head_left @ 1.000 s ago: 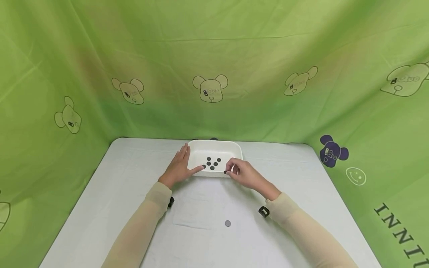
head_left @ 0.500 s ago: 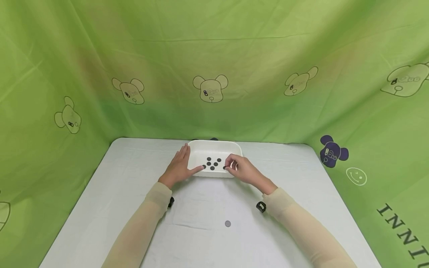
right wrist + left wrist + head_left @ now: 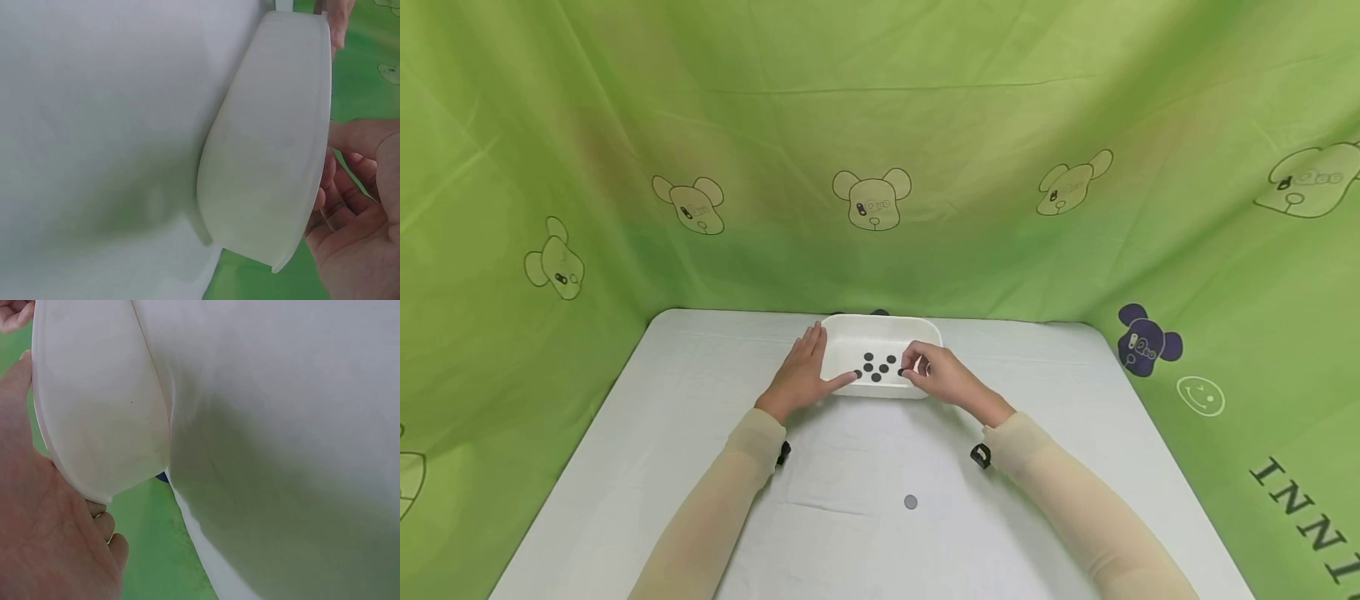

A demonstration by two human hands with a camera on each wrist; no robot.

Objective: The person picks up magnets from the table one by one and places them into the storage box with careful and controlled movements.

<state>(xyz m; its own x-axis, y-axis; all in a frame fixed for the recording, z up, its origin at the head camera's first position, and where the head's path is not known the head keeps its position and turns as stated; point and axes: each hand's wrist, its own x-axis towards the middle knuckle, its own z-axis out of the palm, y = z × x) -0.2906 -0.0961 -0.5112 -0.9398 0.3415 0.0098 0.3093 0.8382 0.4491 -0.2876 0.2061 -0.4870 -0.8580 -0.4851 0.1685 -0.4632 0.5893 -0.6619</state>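
A white plastic basin [image 3: 880,390] stands at the table's back edge, with several flat black discs [image 3: 883,368] on its floor. My left hand [image 3: 795,379] rests against the basin's left end. Its fingers lie straight along that side, and its thumb reaches over the front rim beside a black disc at the left. Inside the basin's right front part, my right hand [image 3: 943,377] pinches another small black disc [image 3: 902,372] between thumb and index finger. Both wrist views show the basin's outer wall [image 3: 100,394], which hides the discs.
A small grey disc [image 3: 911,502] lies alone on the white-covered table [image 3: 820,533], well in front of the basin. Green printed cloth [image 3: 880,267] hangs behind and on both sides. Black wrist straps [image 3: 981,455] show at the sleeves.
My right hand has moved from the front rim slightly back and left, over the inside of the basin, with the black disc between its fingertips. The left hand and basin have stayed put.
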